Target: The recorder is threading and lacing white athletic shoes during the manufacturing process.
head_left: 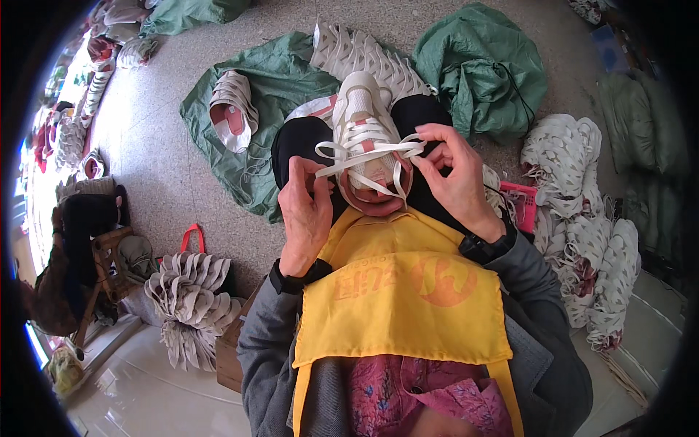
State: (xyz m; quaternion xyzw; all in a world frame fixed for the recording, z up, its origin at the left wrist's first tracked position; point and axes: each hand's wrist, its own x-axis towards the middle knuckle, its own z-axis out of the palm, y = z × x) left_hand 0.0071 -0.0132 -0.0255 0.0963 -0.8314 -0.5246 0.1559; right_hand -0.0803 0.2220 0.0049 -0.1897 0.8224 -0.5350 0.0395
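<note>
A white and beige sneaker [357, 100] with pink parts rests between my knees, its toe pointing away from me and its heel opening toward my lap. White shoelace [371, 155] crosses over its tongue in a loose bow with loops out to both sides. My left hand [304, 213] pinches a lace end at the left of the shoe. On the right, my right hand [455, 177] grips the lace between thumb and fingers, at the loop on that side. A yellow apron [393, 313] covers my lap, just behind the heel.
Green sacks [480, 73] lie on the floor ahead, with a nested stack of shoe uppers [234, 109] on the left one. More uppers form a row [364, 54] beyond my knees and piles [582, 226] at right, near a pink basket [518, 200]. Grey-white pieces [191, 291] are bundled at left.
</note>
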